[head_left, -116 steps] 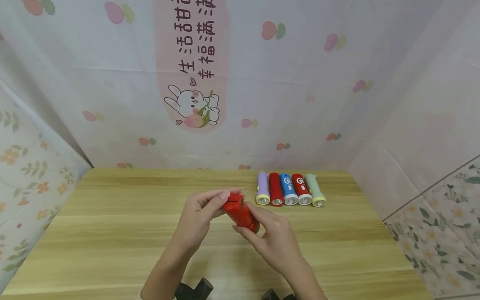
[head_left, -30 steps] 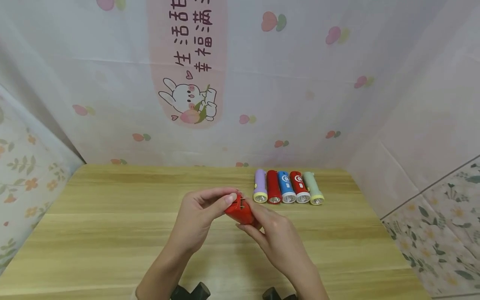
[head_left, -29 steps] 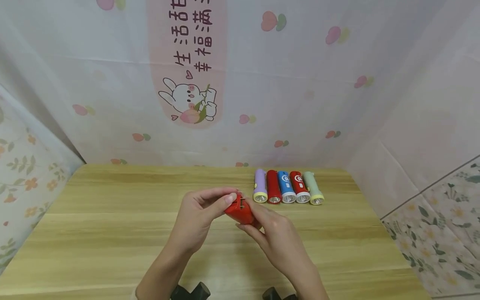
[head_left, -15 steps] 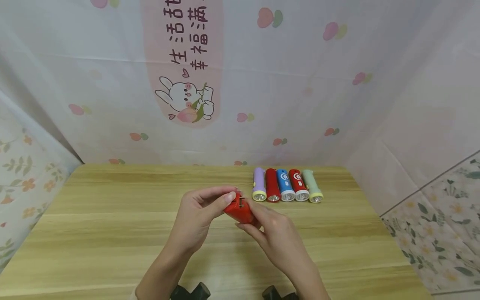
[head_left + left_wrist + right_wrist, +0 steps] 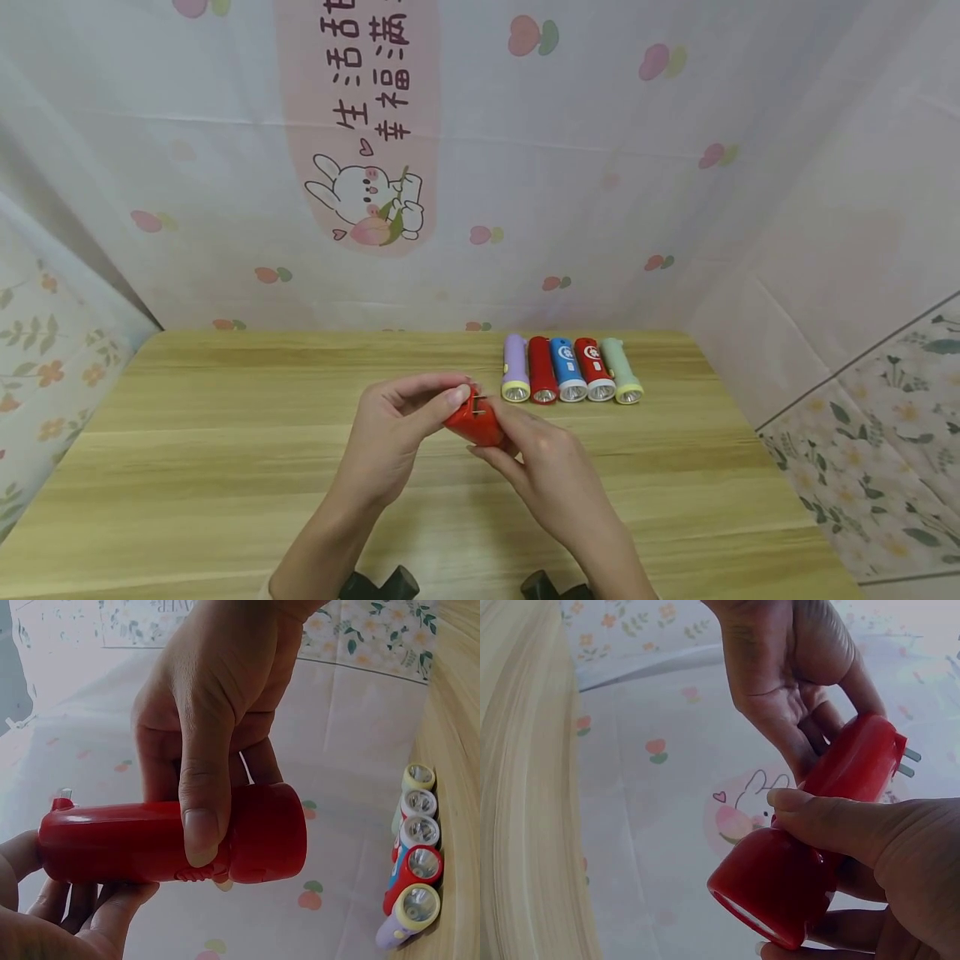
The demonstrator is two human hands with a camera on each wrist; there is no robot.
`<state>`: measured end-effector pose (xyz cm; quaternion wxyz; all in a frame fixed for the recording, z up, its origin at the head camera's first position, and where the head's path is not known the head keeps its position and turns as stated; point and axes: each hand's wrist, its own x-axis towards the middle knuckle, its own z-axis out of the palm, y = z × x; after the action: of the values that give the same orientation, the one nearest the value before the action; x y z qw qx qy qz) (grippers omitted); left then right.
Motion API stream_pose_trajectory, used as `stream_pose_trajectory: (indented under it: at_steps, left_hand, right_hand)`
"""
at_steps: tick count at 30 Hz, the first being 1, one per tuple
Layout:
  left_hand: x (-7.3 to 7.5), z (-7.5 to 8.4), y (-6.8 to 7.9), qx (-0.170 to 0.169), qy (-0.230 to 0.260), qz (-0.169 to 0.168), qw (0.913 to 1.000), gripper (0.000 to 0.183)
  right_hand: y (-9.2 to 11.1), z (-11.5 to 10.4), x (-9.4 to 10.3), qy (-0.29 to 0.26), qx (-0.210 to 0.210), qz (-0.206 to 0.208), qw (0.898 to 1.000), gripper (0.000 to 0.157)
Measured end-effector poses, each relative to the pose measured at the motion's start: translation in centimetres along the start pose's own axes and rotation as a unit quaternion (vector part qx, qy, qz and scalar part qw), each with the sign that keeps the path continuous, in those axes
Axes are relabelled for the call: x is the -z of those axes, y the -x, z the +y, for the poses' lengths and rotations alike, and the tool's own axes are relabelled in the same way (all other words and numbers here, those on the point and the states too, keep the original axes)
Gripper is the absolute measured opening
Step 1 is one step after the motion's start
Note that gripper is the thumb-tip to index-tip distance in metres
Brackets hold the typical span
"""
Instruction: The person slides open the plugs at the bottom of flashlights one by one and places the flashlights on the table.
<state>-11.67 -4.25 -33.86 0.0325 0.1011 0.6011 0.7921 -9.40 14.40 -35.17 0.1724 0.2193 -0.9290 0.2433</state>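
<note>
A red flashlight (image 5: 476, 428) is held above the table between both hands. Two metal plug prongs (image 5: 907, 763) stick out from its tail end. My left hand (image 5: 392, 429) grips that tail end, the thumb close beside the prongs in the head view. Around the wider lamp end curls my right hand (image 5: 553, 467); its thumb (image 5: 201, 825) lies along the red body in the left wrist view. The lens faces away from the head camera, and only a pale sliver of it shows in the right wrist view.
Several flashlights lie side by side at the table's back right: a purple one (image 5: 515, 367), a dark red one (image 5: 543, 371), a blue one (image 5: 567, 371), a red-and-white one (image 5: 595, 371) and a pale green one (image 5: 622, 371). A printed curtain (image 5: 585, 167) hangs behind the wooden table (image 5: 225, 467).
The flashlight has tilted so its tail end faces the head camera more. Its prongs, not seen standing out in the oldest frame, now project clearly. Both hands keep their hold.
</note>
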Motion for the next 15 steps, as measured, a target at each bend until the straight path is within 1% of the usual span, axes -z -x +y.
stream_pose_trajectory:
  at_steps: [4,8,12,15]
  left_hand:
    - [-0.08,0.06,0.02,0.001,-0.002,0.002,1.0000,0.028]
    - [-0.02,0.01,0.01,0.004,-0.003,0.004,1.0000,0.030]
    - [0.03,-0.02,-0.01,0.004,0.001,0.002,1.0000,0.026]
    - [0.03,-0.03,-0.01,0.003,0.005,0.000,1.0000,0.022]
  right_hand:
    - [-0.03,0.11,-0.02,-0.005,0.001,-0.003,1.000,0.050]
    - [-0.05,0.17,-0.17,-0.010,0.005,-0.002,1.000,0.049]
    - [-0.02,0.17,-0.25,-0.011,0.007,0.000,1.000,0.052]
    - [-0.02,0.14,-0.18,-0.014,0.001,-0.006,1.000,0.052]
